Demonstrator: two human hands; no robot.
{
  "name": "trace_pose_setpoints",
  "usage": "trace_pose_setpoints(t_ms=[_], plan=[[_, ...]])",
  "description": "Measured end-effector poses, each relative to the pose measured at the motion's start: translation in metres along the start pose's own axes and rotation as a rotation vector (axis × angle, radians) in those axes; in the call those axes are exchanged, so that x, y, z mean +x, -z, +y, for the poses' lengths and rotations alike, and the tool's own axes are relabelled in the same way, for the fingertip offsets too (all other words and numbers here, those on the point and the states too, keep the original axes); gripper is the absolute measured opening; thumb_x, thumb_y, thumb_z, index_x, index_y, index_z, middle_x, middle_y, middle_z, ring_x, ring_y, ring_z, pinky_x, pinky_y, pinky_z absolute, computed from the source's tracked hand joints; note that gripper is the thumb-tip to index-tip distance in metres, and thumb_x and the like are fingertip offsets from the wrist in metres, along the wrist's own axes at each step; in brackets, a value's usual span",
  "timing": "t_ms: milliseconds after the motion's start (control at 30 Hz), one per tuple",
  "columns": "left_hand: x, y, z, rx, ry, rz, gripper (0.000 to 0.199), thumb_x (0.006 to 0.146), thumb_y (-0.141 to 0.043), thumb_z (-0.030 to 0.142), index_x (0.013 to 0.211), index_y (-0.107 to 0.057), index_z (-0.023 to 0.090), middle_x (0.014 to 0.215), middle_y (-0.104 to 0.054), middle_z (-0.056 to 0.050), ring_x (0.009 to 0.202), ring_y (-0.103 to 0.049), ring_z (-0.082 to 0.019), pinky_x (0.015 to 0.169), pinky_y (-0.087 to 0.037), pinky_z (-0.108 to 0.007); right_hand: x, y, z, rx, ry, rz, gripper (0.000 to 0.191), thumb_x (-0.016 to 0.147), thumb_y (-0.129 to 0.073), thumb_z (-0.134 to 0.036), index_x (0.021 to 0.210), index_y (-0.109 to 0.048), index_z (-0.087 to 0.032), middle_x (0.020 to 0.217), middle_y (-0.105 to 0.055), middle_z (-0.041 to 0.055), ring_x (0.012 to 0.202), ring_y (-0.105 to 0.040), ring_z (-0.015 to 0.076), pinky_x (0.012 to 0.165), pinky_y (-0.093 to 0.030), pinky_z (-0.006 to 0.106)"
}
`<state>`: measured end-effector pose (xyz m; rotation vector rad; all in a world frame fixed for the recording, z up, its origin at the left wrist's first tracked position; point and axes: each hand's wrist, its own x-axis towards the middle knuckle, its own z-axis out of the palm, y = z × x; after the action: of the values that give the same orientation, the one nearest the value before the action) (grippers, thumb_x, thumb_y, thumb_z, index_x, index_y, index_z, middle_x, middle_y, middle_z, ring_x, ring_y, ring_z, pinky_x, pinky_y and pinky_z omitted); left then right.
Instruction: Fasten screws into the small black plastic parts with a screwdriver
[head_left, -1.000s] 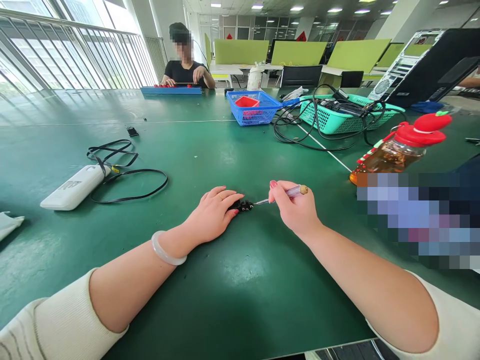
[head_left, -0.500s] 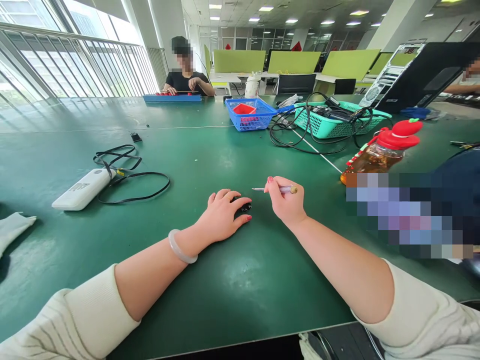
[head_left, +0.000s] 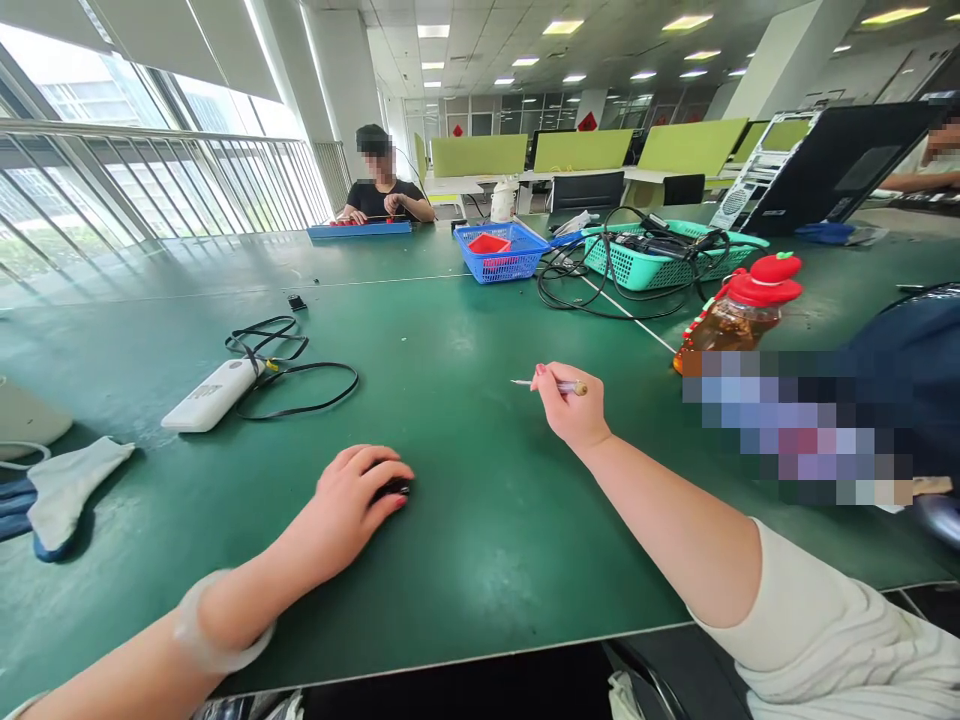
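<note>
My left hand (head_left: 352, 510) is curled round a small black object (head_left: 395, 488) low over the green table (head_left: 465, 560), left of centre. Most of that object is hidden under my fingers. To the right, my right hand (head_left: 574, 405) pinches a thin screwdriver (head_left: 562, 386) with a pale handle, its metal tip pointing left. The two hands are well apart, and the screwdriver touches nothing.
At left lie a white power bank (head_left: 214, 396) with a black cable and a pale glove (head_left: 79, 490). Farther back are a blue basket (head_left: 502, 262), a green basket (head_left: 645, 270), a red-lidded bottle (head_left: 739, 315), a laptop (head_left: 832, 170) and a seated person (head_left: 386, 190).
My left hand has moved left and nearer to me, with the black object still in its fingers. My right hand holds the screwdriver as before. The view has tilted up somewhat.
</note>
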<state>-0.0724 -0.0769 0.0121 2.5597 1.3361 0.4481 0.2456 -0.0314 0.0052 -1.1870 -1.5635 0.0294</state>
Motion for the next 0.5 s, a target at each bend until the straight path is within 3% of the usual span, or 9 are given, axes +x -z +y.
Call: trace_pose_setpoints(t_ms=[100, 267, 367, 500], plan=[[-0.045, 0.02, -0.054, 0.105, 0.119, 0.08, 0.036, 0.09, -0.044, 0.053, 0.105, -0.069, 0.031, 0.119, -0.064, -0.007, 0.112, -0.056, -0.029, 0.101, -0.046, -0.049, -0.001, -0.002, -0.001, 0.007, 0.017, -0.019, 0.043, 0.096, -0.043, -0.036, 0.057, -0.054, -0.021, 0.048, -0.046, -0.0023, 0.048, -0.044, 0.0117, 0.053, -0.036, 0.024], [-0.099, 0.05, -0.138, 0.221, 0.315, 0.081, 0.054, 0.084, -0.04, 0.065, 0.108, -0.07, 0.027, 0.124, -0.064, -0.009, 0.113, -0.059, -0.03, 0.103, -0.044, -0.049, -0.003, -0.007, 0.0, -0.002, 0.016, -0.056, 0.046, 0.096, -0.042, -0.038, 0.054, -0.049, -0.021, 0.05, -0.05, -0.001, 0.049, -0.047, 0.012, 0.052, -0.036, 0.025], [-0.111, 0.059, -0.164, 0.261, 0.379, 0.079, 0.055, 0.079, -0.047, 0.066, 0.113, -0.068, 0.028, 0.131, -0.06, -0.008, 0.114, -0.058, -0.031, 0.102, -0.045, -0.048, -0.003, -0.007, 0.002, -0.019, 0.017, -0.066, 0.045, 0.096, -0.042, -0.038, 0.054, -0.049, -0.021, 0.05, -0.052, -0.0009, 0.049, -0.047, 0.012, 0.052, -0.036, 0.025], [-0.11, 0.06, -0.168, 0.242, 0.371, 0.067, 0.053, 0.076, -0.049, 0.066, 0.109, -0.071, 0.029, 0.129, -0.062, -0.005, 0.114, -0.059, -0.03, 0.101, -0.046, -0.043, -0.003, -0.007, 0.002, -0.059, 0.017, -0.08, 0.045, 0.095, -0.043, -0.037, 0.053, -0.048, -0.021, 0.05, -0.052, -0.001, 0.049, -0.047, 0.0119, 0.051, -0.034, 0.025]])
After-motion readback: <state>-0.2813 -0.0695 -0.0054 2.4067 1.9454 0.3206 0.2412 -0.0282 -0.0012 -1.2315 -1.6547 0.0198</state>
